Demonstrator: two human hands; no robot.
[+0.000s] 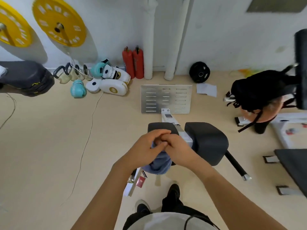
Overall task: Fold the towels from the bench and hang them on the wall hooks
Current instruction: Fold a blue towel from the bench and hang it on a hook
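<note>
A blue towel (pixel 158 163) hangs bunched in front of me, above the floor and near the black padded bench (pixel 206 141). My left hand (pixel 146 146) grips its upper part with curled fingers. My right hand (pixel 177 146) holds the same upper edge, fingertips meeting the left hand's. Most of the towel's top is hidden between the two hands. No wall hooks are in view.
A metal footplate (pixel 166 99) lies beyond the bench. Two red fire extinguishers (pixel 132 63), boxing gloves (pixel 78 88) and kettlebells (pixel 69 73) line the wall. Yellow weight plates (pixel 59 22) hang at upper left. A black bag (pixel 259 92) sits to the right. A cable (pixel 86 141) crosses the floor.
</note>
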